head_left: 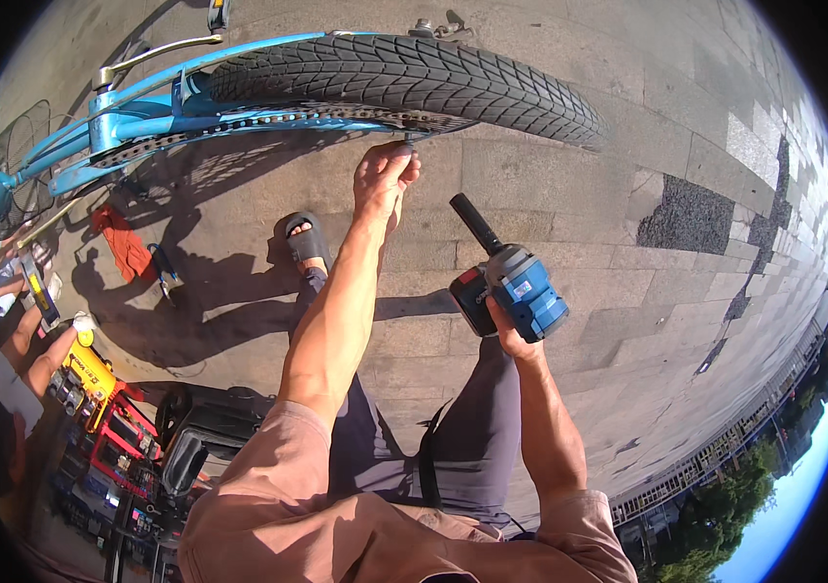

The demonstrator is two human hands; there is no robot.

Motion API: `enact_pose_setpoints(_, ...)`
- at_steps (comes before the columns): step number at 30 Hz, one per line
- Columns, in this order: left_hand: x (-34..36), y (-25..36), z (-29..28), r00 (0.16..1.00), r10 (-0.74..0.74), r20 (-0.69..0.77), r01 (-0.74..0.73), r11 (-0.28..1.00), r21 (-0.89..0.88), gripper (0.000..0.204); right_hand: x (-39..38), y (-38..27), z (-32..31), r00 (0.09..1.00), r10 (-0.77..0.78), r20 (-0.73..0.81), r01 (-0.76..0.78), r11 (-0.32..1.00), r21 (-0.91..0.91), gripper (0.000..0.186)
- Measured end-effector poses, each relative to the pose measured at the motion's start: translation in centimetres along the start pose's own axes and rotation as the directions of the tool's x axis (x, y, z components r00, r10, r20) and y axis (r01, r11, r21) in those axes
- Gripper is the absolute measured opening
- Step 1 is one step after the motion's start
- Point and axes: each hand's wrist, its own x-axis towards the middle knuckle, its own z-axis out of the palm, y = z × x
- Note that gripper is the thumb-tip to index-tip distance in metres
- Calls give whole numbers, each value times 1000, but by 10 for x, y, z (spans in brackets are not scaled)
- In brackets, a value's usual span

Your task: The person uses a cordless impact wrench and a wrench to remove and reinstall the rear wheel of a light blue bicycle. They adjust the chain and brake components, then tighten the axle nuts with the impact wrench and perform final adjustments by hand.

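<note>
Gripping the blue-and-black power driver (530, 303) — right hand (514, 330) clamped round its handle, low and near. Left hand (388, 177) is farther out, fingers curled up at the axle end (410, 137) of the bicycle wheel; can't tell whether they're closed on it or on some small part. Hands well apart from each other. Key relation: the driver's long black socket (475, 222) points far and left, roughly at the axle end, with a gap between; left hand is nearer the axle, right hand back and to the right. Tyre (414, 85) lies just beyond the left hand, long axis left to right; chain (229, 126) and blue frame (147, 124) run off left. Count: two hands, one driver, one socket, one tyre. Farther left on the pavement — one orange-red cloth (125, 245), one hand tool (163, 272) beside it. Near left, one yellow case (91, 377), one black bag (224, 432).
</note>
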Motion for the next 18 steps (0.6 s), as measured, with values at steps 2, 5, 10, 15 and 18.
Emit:
enact_pose_setpoints(2,0,16,-15,991,-31,129,13,990,140,17,1,-14,51,964,255,-80,-213,913,349,18)
enact_pose_setpoints(5,10,40,-28,962,-83,261,-1,953,304,21,14,-22,110,956,78,-283,-65,996,56,16)
enact_pose_setpoints(10,32,49,-31,876,-205,437,-13,895,445,23,27,-12,178,892,203,-404,-123,969,215,18)
enact_pose_setpoints(15,55,49,-38,801,-188,568,-29,936,351,27,34,28,239,882,143,-450,-144,989,34,28)
enact_pose_setpoints(18,64,53,-45,712,-251,656,-24,925,380,34,40,47,268,855,291,-429,-225,954,200,27)
